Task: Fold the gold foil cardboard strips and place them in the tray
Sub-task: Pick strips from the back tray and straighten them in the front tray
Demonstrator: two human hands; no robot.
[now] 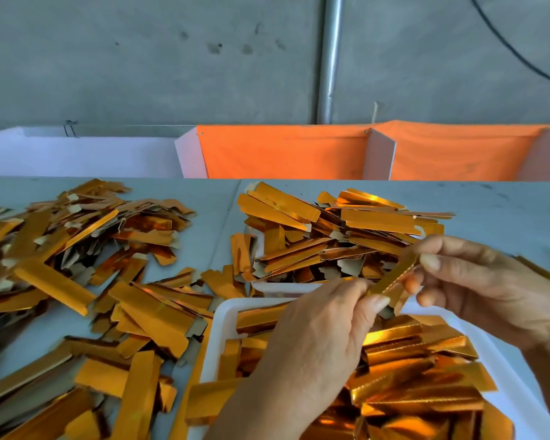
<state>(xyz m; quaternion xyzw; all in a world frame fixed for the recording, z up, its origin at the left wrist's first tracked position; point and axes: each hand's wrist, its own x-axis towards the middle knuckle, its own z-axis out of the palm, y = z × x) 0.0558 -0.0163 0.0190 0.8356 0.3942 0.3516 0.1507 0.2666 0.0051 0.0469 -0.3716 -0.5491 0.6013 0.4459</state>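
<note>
- Pinching one gold strip above the near white tray: left hand and right hand, fingertips closed on opposite ends, likely to crease it lengthwise.
- Filling that tray below: folded strips, too many to count.
- Waiting beyond the tray: a second tray, heaped.
- Spread left of the tray: loose flat strips, dozens, on the grey table.

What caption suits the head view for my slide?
Both hands, left hand and right hand, pinch one gold strip above the white tray.

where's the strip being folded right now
In the head view, the strip is right of centre, pinched between the left hand and right hand, above the white tray.
</note>
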